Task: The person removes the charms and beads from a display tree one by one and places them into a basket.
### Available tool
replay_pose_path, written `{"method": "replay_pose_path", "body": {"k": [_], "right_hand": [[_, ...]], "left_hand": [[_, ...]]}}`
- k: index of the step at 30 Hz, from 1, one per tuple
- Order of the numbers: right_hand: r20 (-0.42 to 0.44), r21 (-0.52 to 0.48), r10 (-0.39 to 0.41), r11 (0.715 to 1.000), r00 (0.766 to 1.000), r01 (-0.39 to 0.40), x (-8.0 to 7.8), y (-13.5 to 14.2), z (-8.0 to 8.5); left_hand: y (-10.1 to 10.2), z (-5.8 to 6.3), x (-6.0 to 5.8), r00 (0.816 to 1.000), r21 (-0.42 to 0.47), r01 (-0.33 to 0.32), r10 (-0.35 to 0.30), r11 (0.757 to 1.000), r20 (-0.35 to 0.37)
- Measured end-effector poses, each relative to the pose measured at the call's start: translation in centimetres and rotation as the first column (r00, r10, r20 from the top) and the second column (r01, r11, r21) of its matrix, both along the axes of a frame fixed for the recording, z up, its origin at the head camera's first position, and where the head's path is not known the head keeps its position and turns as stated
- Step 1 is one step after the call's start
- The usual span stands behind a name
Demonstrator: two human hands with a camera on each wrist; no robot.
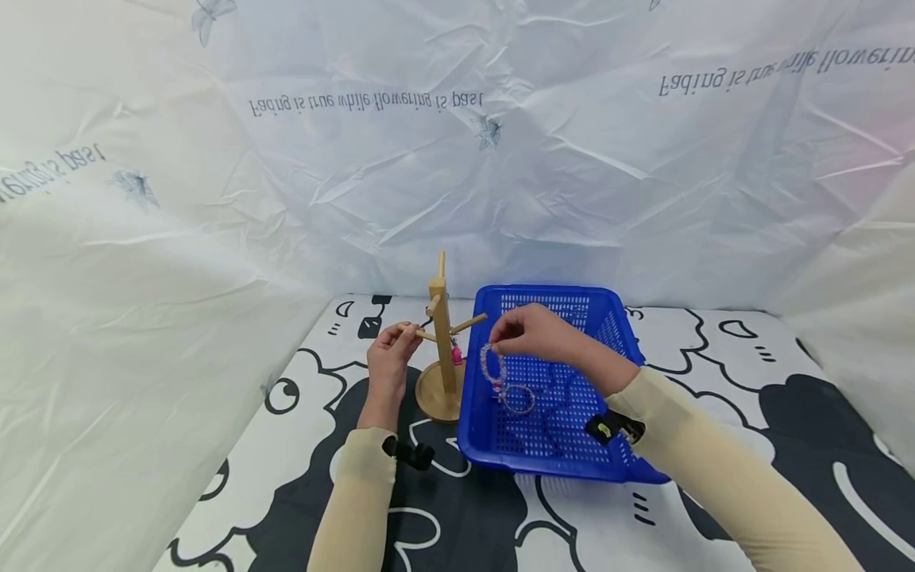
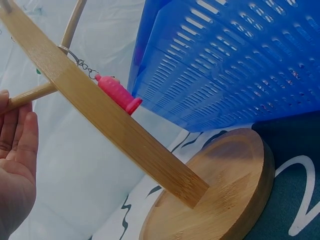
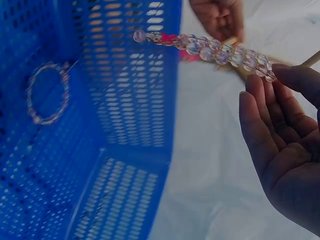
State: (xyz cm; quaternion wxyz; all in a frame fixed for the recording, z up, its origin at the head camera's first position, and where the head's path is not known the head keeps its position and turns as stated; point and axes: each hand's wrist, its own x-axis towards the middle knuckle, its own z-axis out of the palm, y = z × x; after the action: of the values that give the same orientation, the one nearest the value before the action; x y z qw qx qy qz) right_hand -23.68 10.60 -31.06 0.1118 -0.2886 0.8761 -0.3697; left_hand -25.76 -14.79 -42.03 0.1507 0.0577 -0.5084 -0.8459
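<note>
Frame centre: right hand [image 1: 532,332] pinching clear beaded bracelet [image 1: 493,371], not yet hung; left hand [image 1: 389,353] gripping wooden peg stand [image 1: 443,349]; second bracelet [image 1: 518,397] left in blue plastic basket [image 1: 572,469].

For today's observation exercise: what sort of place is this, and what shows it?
Probably a makeshift recording set: crinkled printed sheeting as walls, a cartoon-patterned table cover, and cameras strapped on both wrists.

Head cam: high, facing fwd/down over whole table. Wrist cams: close-up, low. Left wrist and head share wooden stand [image 2: 150,160]; right wrist and head share blue basket [image 3: 125,125].
</note>
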Motion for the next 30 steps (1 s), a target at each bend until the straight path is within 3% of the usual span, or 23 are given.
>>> {"method": "replay_pose_path", "body": {"k": [16,30], "right_hand": [[0.143,0.096,0.044,0.994,0.989,-0.058,-3.4,2.0,-5.2],[0.186,0.143,-0.039,0.99,0.982,0.013,-4.5,3.3,-6.8]], "left_hand": [[-0.1,0.2,0.2,1.0,-0.002,0.005,-0.005,1.0,0.019],[0.0,0.4,0.1,1.0,0.005,0.015,-0.015,1.0,0.011]]}}
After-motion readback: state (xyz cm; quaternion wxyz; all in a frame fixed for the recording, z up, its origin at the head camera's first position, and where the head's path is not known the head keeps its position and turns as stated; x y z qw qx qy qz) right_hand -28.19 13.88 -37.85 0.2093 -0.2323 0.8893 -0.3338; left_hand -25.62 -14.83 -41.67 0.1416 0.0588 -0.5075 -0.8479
